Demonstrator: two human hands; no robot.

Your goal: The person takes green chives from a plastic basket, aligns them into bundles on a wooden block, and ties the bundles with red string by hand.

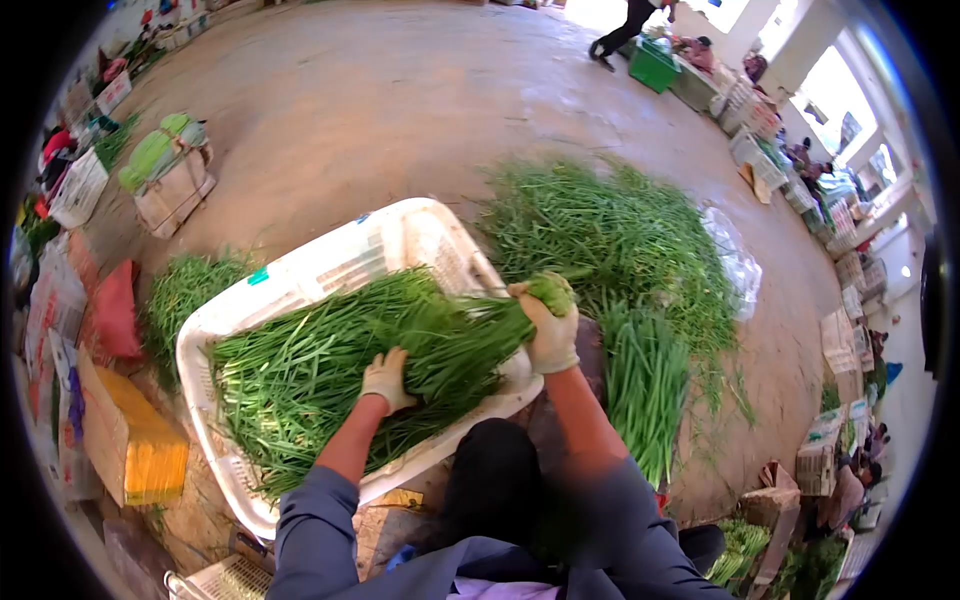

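Observation:
A white plastic crate stands tilted across in front of me, filled with long thin green stalks that look like chives. My right hand, in a pale glove, is wrapped round the paler tip end of a bunch of chives at the crate's right side. The bunch's other end lies over the stalks in the crate. My left hand, also gloved, rests on the greens with its fingers spread. To the right of the crate lies a neat row of chives.
A loose heap of greens spreads on the floor beyond the crate, beside clear plastic. At left are a cardboard box and a tied bundle. Other people sit among crates along both walls; a person walks near a green bin.

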